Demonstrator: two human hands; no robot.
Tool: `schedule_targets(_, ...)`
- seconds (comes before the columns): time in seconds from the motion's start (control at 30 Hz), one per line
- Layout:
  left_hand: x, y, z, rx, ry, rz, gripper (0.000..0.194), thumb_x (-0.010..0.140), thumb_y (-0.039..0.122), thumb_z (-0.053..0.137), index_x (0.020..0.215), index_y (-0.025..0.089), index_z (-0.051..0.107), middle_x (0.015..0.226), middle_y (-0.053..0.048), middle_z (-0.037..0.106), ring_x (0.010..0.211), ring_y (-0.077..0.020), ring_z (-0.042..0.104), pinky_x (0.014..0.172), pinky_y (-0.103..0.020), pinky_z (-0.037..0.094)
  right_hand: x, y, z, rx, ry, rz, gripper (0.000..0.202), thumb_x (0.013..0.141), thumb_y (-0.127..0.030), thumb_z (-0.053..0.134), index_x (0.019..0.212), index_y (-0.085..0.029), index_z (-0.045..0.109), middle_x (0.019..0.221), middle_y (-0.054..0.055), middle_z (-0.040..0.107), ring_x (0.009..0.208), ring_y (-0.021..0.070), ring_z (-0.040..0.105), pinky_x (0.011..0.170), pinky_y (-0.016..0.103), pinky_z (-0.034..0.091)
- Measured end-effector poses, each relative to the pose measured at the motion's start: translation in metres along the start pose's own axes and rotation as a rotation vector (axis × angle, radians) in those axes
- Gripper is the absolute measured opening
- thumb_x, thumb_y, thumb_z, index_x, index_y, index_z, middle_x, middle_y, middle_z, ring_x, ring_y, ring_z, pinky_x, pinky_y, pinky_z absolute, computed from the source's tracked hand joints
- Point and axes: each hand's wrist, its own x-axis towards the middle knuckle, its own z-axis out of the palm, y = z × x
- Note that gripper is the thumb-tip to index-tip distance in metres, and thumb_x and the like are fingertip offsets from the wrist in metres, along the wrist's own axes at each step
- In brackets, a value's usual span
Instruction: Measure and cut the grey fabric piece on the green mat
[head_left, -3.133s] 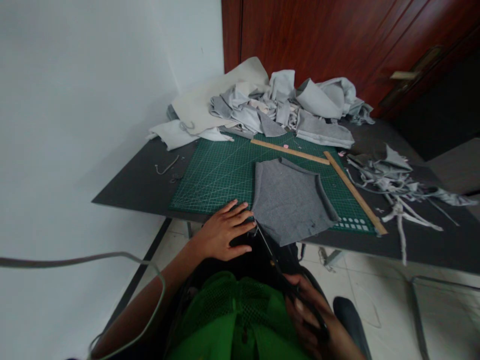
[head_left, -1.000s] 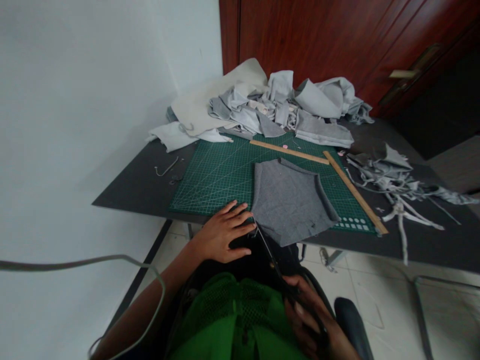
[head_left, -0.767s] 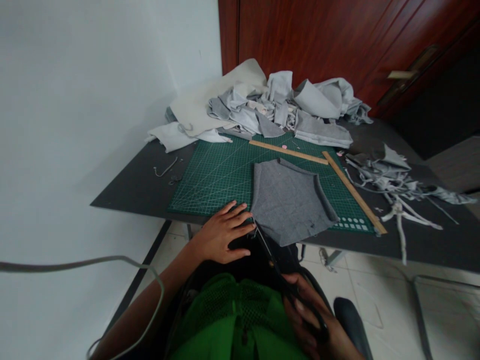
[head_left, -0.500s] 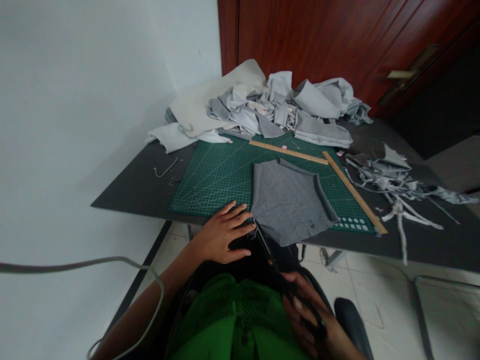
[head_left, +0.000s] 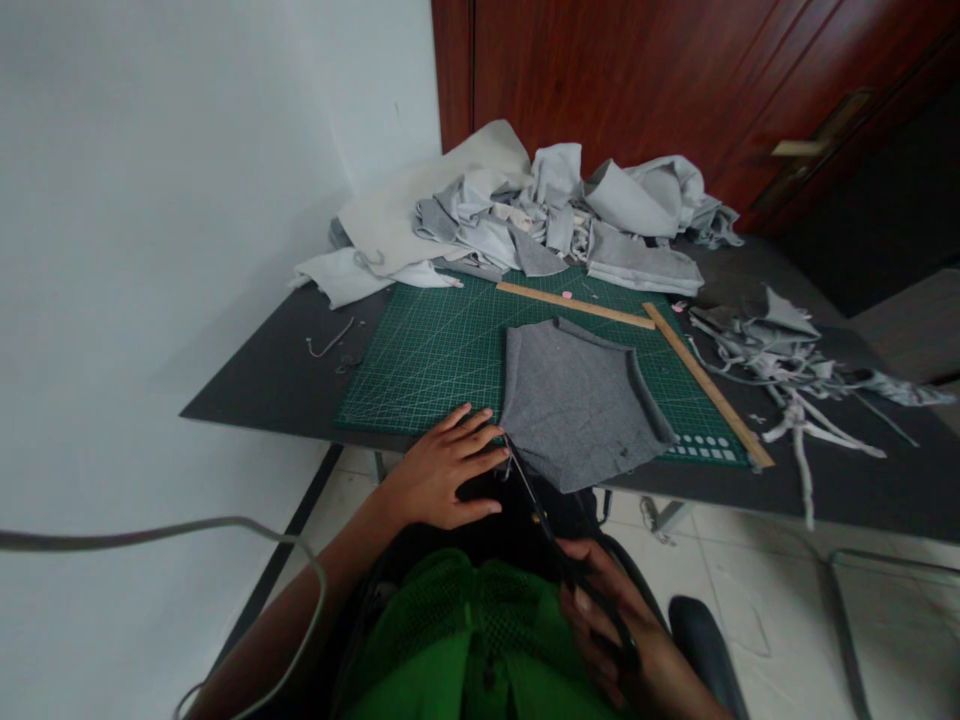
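Observation:
A dark grey piece of cloth (head_left: 581, 400) lies over the front of the green cutting mat (head_left: 420, 360), its lower corner hanging past the table edge. My left hand (head_left: 450, 470) has its fingers spread, with the fingertips at the left edge of the cloth. Black-handled scissors (head_left: 546, 525) are gripped in my right hand (head_left: 611, 620), below the table edge. Their blades point up and left, the tips at the cloth's left edge beside my left fingertips. Whether the tips touch the cloth is too small to tell.
Grey and white fabric pieces (head_left: 480, 220) are heaped along the back. Two wooden rulers (head_left: 574, 304) (head_left: 705, 385) lie on the mat. Tangled fabric strips (head_left: 802, 375) sit at the right. A pale cable (head_left: 247, 522) crosses the lower left, near my left arm.
My right hand and the scissors have shifted slightly up and left. My left hand and the cloth look unmoved.

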Motion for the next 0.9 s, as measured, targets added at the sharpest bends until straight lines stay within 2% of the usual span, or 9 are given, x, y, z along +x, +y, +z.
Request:
schedule_targets(0.17, 0.001, 0.002, -0.002, -0.045, -0.001, -0.053, 0.063, 0.090, 0.053, 0.066, 0.140, 0.016, 0.057, 0.142, -0.013, 0.063, 0.145, -0.0328, 0.047, 0.127, -0.057, 0.026, -0.002, 0.002, 0.000, 0.031, -0.031, 0.006, 0.060, 0.084, -0.058, 0.077, 0.131, -0.029, 0.053, 0.071, -0.009, 0.052, 0.037, 0.0016, 0.032, 0.030, 0.012, 0.029)
schedule_targets(0.27, 0.003, 0.003, -0.001, -0.057, 0.019, -0.089, 0.062, 0.091, 0.050, 0.066, 0.141, 0.015, 0.056, 0.139, -0.012, 0.066, 0.143, -0.0305, 0.049, 0.127, -0.055, 0.028, -0.001, 0.002, 0.000, 0.027, -0.009, 0.020, 0.063, 0.082, -0.059, 0.078, 0.131, -0.029, 0.052, 0.071, -0.009, 0.053, 0.038, 0.0019, 0.034, 0.031, 0.012, 0.029)
schedule_targets(0.43, 0.004, 0.001, 0.002, -0.026, 0.027, -0.072, 0.058, 0.093, 0.048, 0.064, 0.141, 0.016, 0.056, 0.139, -0.011, 0.065, 0.142, -0.0309, 0.050, 0.126, -0.054, 0.031, -0.003, -0.003, 0.006, 0.031, 0.025, 0.043, 0.066, 0.078, -0.061, 0.081, 0.129, -0.028, 0.054, 0.067, -0.010, 0.051, 0.037, 0.0025, 0.034, 0.031, 0.013, 0.028)
schedule_targets(0.57, 0.004, 0.000, 0.003, -0.002, 0.028, -0.053, 0.055, 0.094, 0.048, 0.064, 0.138, 0.016, 0.059, 0.138, -0.012, 0.066, 0.141, -0.0318, 0.051, 0.125, -0.055, 0.032, -0.007, -0.008, 0.013, 0.077, 0.066, 0.061, 0.063, 0.080, -0.059, 0.080, 0.128, -0.026, 0.054, 0.067, -0.010, 0.052, 0.039, 0.0024, 0.035, 0.034, 0.013, 0.029)
schedule_targets(0.7, 0.003, 0.000, 0.004, 0.010, 0.036, -0.024, 0.053, 0.093, 0.048, 0.065, 0.134, 0.014, 0.062, 0.137, -0.012, 0.066, 0.141, -0.0329, 0.051, 0.125, -0.056, 0.032, -0.009, -0.010, 0.015, 0.114, 0.045, 0.068, 0.060, 0.082, -0.057, 0.080, 0.127, -0.027, 0.054, 0.070, -0.009, 0.054, 0.041, 0.0020, 0.034, 0.035, 0.012, 0.027)
schedule_targets(0.9, 0.004, 0.000, 0.001, -0.009, 0.033, -0.034, 0.052, 0.092, 0.050, 0.066, 0.133, 0.018, 0.064, 0.137, -0.012, 0.066, 0.141, -0.0326, 0.051, 0.125, -0.056, 0.032, -0.005, -0.004, 0.009, 0.149, 0.027, 0.073, 0.059, 0.082, -0.053, 0.081, 0.128, -0.028, 0.054, 0.069, -0.009, 0.054, 0.039, 0.0011, 0.034, 0.033, 0.011, 0.027)
